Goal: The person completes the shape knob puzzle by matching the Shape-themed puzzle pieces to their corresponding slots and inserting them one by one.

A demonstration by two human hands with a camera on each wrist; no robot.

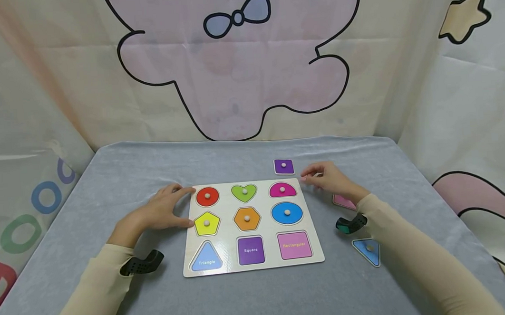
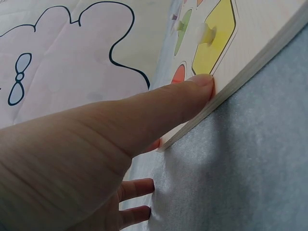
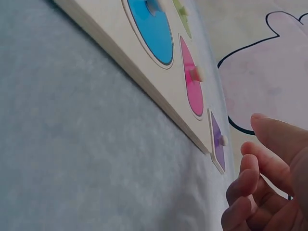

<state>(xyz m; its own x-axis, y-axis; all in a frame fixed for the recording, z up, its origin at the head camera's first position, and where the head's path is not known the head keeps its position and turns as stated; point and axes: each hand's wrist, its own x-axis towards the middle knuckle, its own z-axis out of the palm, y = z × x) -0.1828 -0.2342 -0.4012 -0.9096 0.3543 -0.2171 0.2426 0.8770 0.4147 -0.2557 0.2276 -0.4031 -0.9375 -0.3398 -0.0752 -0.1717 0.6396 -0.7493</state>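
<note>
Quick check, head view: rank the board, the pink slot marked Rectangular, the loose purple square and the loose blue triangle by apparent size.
1. Board
2. Pink slot
Unranked below these: loose purple square and loose blue triangle; they look close, and the triangle lies nearer the camera.

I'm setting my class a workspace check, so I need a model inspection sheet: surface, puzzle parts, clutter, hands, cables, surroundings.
Surface: blue-grey cloth, lightly creased.
Job's things: shape puzzle board, six knobbed pieces seated; Triangle, Square and Rectangular places unfilled. Loose: purple square piece beyond the far edge; blue triangle piece and partly hidden pink rectangle piece to the right.
Clutter: nothing seen.
Left hand: thumb and a finger touch the board's left side.
Right hand: holds nothing, near the board's far right corner.
Cables: nothing seen.
Surroundings: cartoon-printed backdrop behind; printed sheets at both sides.
</note>
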